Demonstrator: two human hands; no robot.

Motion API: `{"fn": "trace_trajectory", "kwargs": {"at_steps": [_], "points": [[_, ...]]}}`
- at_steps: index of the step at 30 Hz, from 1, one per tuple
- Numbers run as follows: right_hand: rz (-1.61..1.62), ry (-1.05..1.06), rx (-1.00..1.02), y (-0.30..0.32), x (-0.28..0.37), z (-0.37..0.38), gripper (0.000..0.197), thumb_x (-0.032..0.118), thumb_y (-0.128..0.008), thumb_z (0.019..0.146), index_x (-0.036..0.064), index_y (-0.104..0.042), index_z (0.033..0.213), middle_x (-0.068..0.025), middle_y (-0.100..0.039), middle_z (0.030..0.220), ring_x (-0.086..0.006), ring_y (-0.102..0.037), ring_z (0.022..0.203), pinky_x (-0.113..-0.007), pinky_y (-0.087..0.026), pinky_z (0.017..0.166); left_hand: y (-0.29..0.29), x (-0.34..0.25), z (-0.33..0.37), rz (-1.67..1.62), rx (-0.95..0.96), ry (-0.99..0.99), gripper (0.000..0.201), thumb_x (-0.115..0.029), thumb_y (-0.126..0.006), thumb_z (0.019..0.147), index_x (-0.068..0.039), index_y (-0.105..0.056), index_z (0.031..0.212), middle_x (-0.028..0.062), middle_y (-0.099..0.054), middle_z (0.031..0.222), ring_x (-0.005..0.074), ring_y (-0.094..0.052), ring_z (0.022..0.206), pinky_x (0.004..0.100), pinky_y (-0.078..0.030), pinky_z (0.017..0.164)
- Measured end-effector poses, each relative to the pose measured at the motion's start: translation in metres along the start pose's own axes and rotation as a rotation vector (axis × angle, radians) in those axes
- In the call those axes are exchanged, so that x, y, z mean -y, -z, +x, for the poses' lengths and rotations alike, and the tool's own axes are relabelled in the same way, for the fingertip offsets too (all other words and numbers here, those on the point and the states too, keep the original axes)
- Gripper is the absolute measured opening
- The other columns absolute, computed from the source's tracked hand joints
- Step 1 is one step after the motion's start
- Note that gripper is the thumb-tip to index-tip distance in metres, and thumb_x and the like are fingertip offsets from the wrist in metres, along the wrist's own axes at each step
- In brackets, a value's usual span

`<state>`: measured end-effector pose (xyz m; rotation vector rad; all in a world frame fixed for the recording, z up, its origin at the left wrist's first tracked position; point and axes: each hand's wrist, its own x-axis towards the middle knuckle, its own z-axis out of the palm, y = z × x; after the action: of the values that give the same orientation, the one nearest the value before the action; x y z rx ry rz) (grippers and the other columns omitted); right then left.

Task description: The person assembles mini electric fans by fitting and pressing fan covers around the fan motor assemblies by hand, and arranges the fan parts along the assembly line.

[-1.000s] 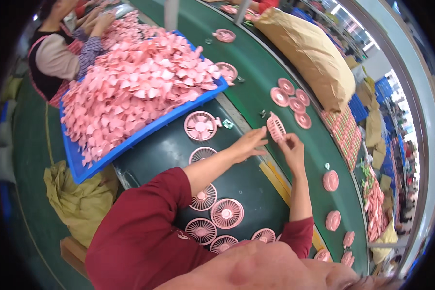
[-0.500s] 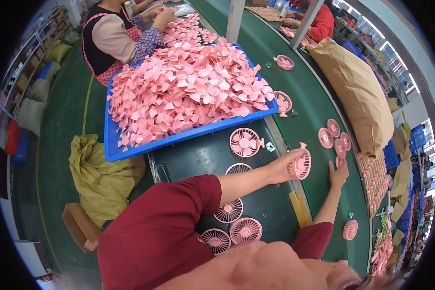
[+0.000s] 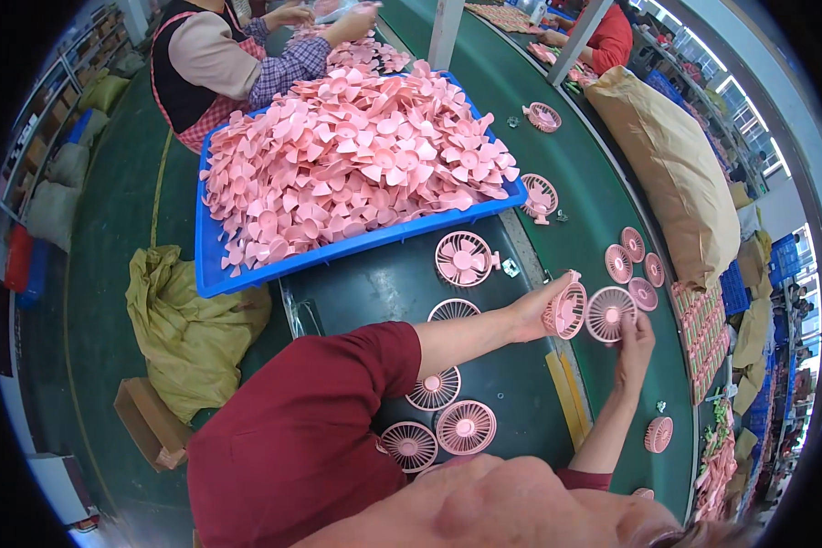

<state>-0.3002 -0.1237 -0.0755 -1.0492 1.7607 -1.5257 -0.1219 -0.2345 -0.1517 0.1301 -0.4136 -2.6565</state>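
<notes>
My left hand (image 3: 532, 312) is closed around a pink fan housing (image 3: 570, 310), its slotted side tilted up over the belt. Between the fingers of my right hand (image 3: 637, 352) is a round pink fan grille (image 3: 605, 313), held upright just right of the housing and apart from it or barely touching; I cannot tell which. Beyond that hand, several pink grilles (image 3: 642, 293) lie on the green belt. A fan housing with a blade inside (image 3: 463, 259) rests on the dark table, and more pink grilles (image 3: 466, 427) lie near my left arm.
A blue tray (image 3: 356, 254) heaped with pink fan blades (image 3: 365, 164) stands at the far left. The green conveyor belt (image 3: 575, 219) carries more housings. A large tan sack (image 3: 671, 173) lies along its right side. A co-worker (image 3: 215, 64) is at the back left.
My right hand has picked up a grille from the belt group and brought it left, beside the housing. My left hand still holds the housing, now turned slightly.
</notes>
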Motion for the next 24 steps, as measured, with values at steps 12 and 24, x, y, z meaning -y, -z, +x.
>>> {"fn": "trace_trajectory", "kwargs": {"at_steps": [12, 24], "points": [[-0.749, 0.521, 0.034, -0.094, 0.011, -0.052, 0.064, 0.035, -0.060, 0.089, 0.0030, -0.042, 0.142, -0.0235, -0.040, 0.144, -0.0404, -0.038, 0.134, -0.047, -0.029, 0.112, -0.032, 0.004, -0.011, -0.113, -0.069, 0.023, 0.040, -0.049, -0.054, 0.097, -0.012, -0.061, 0.111, 0.0046, -0.066, 0.105, 0.0175, -0.063, 0.098, 0.0345, -0.052, 0.088], [-0.232, 0.426, -0.059, -0.117, 0.009, -0.052, 0.057, 0.034, -0.051, 0.094, 0.0008, -0.038, 0.138, -0.0203, -0.042, 0.136, -0.0337, -0.041, 0.129, -0.040, -0.031, 0.110, -0.050, 0.008, -0.024, 0.735, -0.216, -0.661, 0.036, -0.034, -0.037, 0.105, -0.003, -0.054, 0.109, 0.0069, -0.057, 0.096, 0.0142, -0.055, 0.087, 0.0301, -0.045, 0.079]]}}
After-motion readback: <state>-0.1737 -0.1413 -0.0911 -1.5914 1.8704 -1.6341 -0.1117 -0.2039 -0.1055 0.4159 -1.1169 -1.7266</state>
